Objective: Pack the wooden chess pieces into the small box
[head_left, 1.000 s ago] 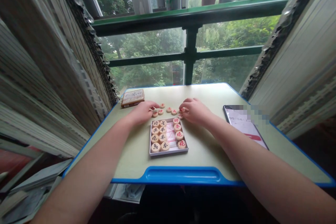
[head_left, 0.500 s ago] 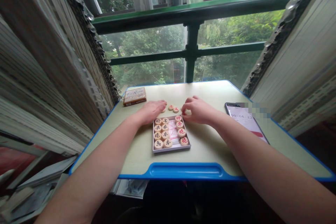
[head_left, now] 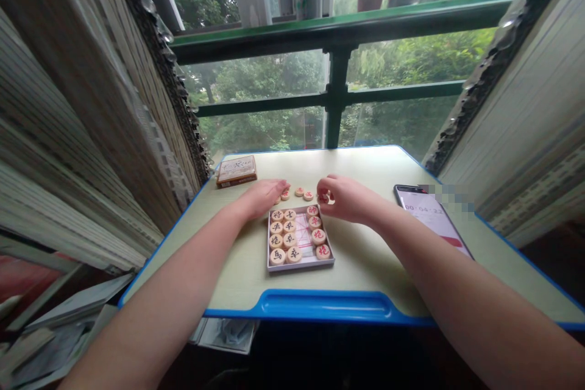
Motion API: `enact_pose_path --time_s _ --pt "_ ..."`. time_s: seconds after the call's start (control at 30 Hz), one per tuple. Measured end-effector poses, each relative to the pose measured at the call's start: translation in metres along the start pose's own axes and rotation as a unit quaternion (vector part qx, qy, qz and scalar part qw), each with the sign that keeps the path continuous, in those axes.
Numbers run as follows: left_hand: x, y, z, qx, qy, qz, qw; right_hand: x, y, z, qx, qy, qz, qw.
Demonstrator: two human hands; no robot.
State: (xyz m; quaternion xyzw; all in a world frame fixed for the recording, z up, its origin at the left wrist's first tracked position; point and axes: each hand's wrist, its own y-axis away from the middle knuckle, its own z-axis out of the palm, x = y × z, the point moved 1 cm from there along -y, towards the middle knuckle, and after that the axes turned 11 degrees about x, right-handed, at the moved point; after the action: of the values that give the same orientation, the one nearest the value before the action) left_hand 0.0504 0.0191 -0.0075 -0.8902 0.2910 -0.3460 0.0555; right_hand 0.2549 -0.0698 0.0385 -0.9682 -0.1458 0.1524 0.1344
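Note:
A shallow white box (head_left: 301, 265) of Chinese chess pieces lies on the table. Two columns of black-marked pieces (head_left: 275, 241) fill its left side, and a column of red-marked pieces (head_left: 319, 237) runs down its right. Just beyond the box's far left corner, my left hand (head_left: 262, 197) rests with fingers stretched out, partly covering red-marked pieces (head_left: 285, 194). My right hand (head_left: 340, 195) pinches a Chinese chess piece (head_left: 323, 199) between thumb and fingers by the far right corner. Between the hands lie two loose red-marked pieces (head_left: 308, 195).
The box lid (head_left: 236, 170) sits at the table's far left. On the right lies a phone (head_left: 427, 213) showing a timer. A blue trough (head_left: 326, 304) edges the table (head_left: 365, 277) at the front. Curtains flank both sides, with a window behind.
My left fingers have shifted slightly, showing more of the pieces beneath. My right fingers have closed around a piece, now visible between them. The whole view has tilted slightly.

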Motion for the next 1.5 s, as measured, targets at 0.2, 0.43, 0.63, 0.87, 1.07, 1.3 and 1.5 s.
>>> enact_pose_path --time_s 0.2,0.43,0.63,0.87,1.07,1.3,1.5 --pt "0.001 -0.001 -0.001 0.025 -0.026 0.007 0.999 0.001 0.0 0.005 0.069 -0.045 -0.032 0.996" --pt "0.005 0.0 -0.002 0.018 -0.075 0.038 0.996 0.009 -0.004 0.019 0.125 -0.048 -0.004 0.991" --pt "0.006 0.0 -0.006 0.039 -0.162 0.043 0.985 0.017 -0.009 0.02 0.173 -0.042 0.067 0.982" --pt "0.007 0.004 -0.012 0.035 -0.172 -0.009 0.984 0.017 -0.008 0.021 0.051 0.026 0.006 0.998" --pt "0.01 0.005 -0.017 0.0 -0.139 -0.06 0.989 0.016 -0.008 0.023 0.042 0.033 -0.05 0.997" --pt "0.006 0.002 -0.02 -0.029 -0.094 -0.103 0.99 0.018 -0.009 0.024 0.016 0.017 -0.073 0.997" --pt "0.006 0.006 -0.024 -0.069 -0.053 -0.082 0.993 0.022 -0.009 0.026 0.027 -0.004 -0.081 0.996"
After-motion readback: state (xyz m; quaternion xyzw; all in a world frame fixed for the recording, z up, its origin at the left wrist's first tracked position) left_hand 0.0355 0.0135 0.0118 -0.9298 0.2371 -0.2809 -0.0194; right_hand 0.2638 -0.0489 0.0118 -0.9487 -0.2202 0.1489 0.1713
